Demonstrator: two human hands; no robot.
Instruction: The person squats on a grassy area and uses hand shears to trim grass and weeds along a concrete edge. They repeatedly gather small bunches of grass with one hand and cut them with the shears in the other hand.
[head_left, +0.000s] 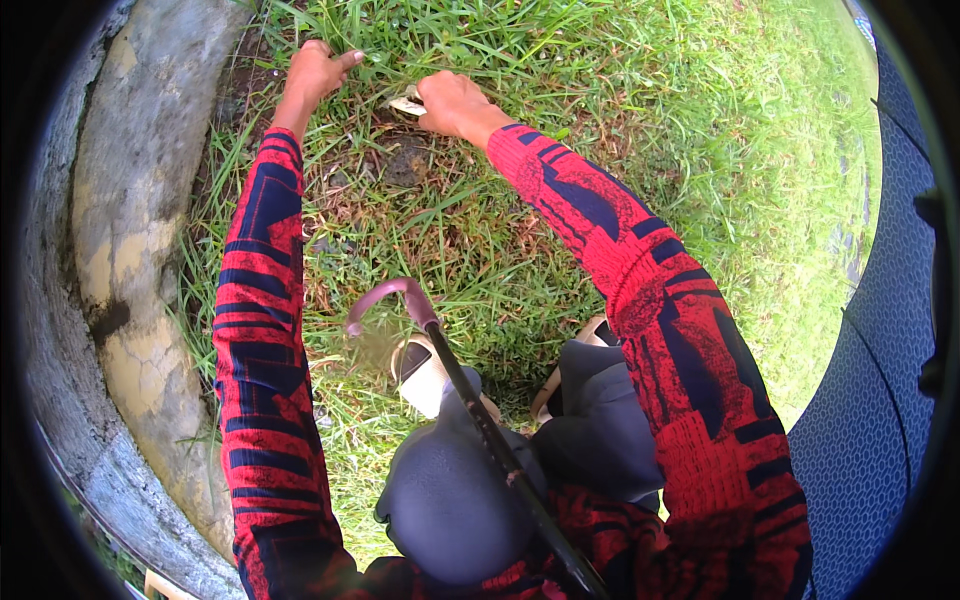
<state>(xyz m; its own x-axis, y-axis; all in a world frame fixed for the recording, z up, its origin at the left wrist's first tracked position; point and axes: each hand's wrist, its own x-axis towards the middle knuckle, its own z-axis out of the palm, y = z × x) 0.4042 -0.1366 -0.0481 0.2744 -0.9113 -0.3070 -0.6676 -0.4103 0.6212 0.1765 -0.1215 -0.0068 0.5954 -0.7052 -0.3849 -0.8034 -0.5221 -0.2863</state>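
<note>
At the far left of the grass [560, 50], beside a concrete edge, my left hand [318, 76] is closed with its thumb stretched to the right. Grass blades touch the thumb, but what the curled fingers hold, if anything, is hidden. To its right and slightly nearer, my right hand [455, 103] is closed around a small pale, flat object [407, 103]. Only one end of that object shows, pointing left toward the other hand, so its kind cannot be told. Below the hands lies a thinned patch of soil [405, 163] with dry, brownish stalks.
A weathered concrete kerb [150, 250] curves along the left. A pink hooked umbrella handle [405, 288] on a dark shaft [490, 435] rises in front of my knees. Blue patterned fabric [860, 420] with dark ribs fills the right. My pale shoes [425, 385] stand on the grass.
</note>
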